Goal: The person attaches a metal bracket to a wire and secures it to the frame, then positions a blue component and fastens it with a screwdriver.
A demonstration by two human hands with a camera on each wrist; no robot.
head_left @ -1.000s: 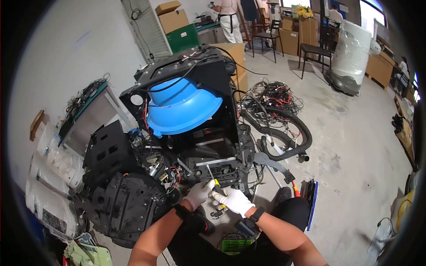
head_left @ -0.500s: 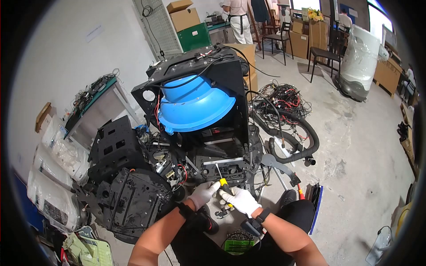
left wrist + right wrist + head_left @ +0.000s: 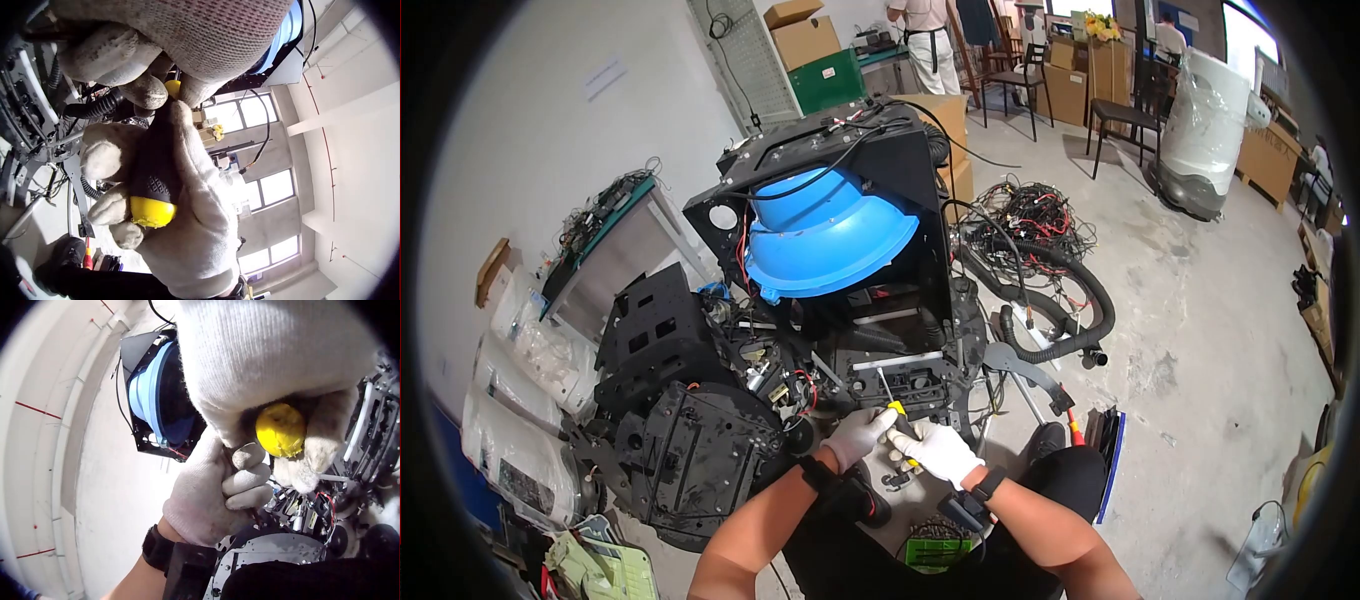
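Both hands wear white knit gloves and meet on one screwdriver. My right hand point(image 3: 940, 453) wraps round its black handle point(image 3: 155, 159), whose yellow butt end point(image 3: 281, 430) shows in the right wrist view. Thumb and finger of my left hand point(image 3: 858, 436) pinch the yellow collar point(image 3: 173, 88) at the handle's front. Ahead of them the metal shaft point(image 3: 883, 382) points at a black machine base point(image 3: 905, 385) on the floor; its tip overlaps the base in this view. A thin brownish piece point(image 3: 255, 517) pokes out of the left fist.
A black housing with a blue funnel-shaped part point(image 3: 830, 240) rises behind the base. Black machine parts point(image 3: 710, 455) lie at left, tangled wires point(image 3: 1040, 225) and a corrugated hose point(image 3: 1090, 310) at right. A green tray point(image 3: 940, 552) sits between the legs.
The head view has swung slightly and partly back. Both hands keep their hold on the screwdriver, with little visible shift against the base.
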